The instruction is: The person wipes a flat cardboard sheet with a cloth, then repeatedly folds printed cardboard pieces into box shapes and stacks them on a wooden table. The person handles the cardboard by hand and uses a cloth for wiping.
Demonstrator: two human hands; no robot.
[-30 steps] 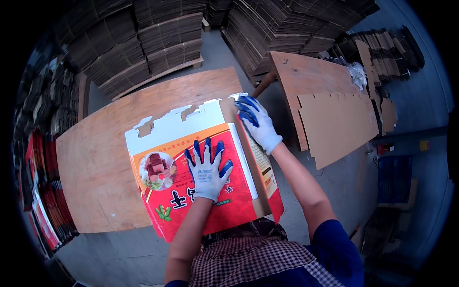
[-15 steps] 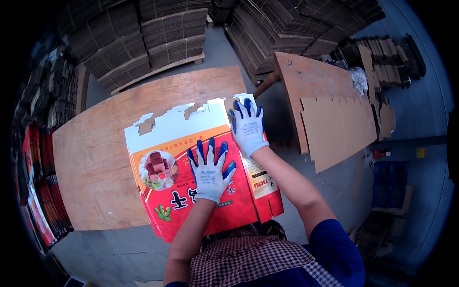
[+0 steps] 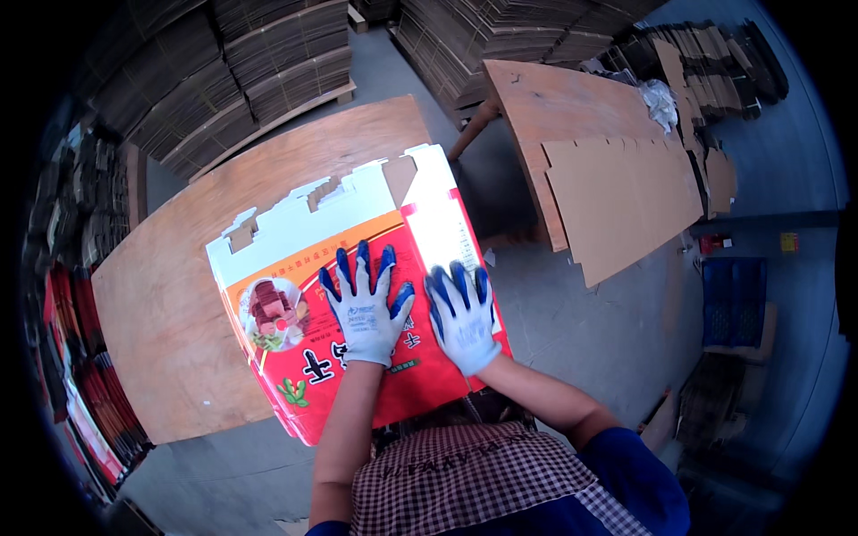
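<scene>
A pile of flat printed cartons [image 3: 268, 380], red with an orange band and white tabs along the far side, lies at the near edge of a wooden table. The top carton carries a picture of food on a plate. Spread flat on its red middle panel is my left hand [image 3: 365, 313], in a white glove with blue fingertips. Gloved the same way, my right hand [image 3: 463, 317] lies with fingers outstretched on the narrow white and red side panel, right of a crease. Neither hand grips anything. The palms and the carton surface beneath them are hidden.
The wooden table [image 3: 170, 295] extends left and beyond the cartons. A second wooden table [image 3: 572, 107] at the right bears a plain brown cardboard sheet [image 3: 626, 201]. Tied cardboard stacks [image 3: 286, 71] stand behind, and red folded cartons [image 3: 98, 384] line the left.
My right hand has slid toward me down the side panel, from the far tabs to level with my left hand. The left hand stays on the same panel. The whole view has shifted slightly.
</scene>
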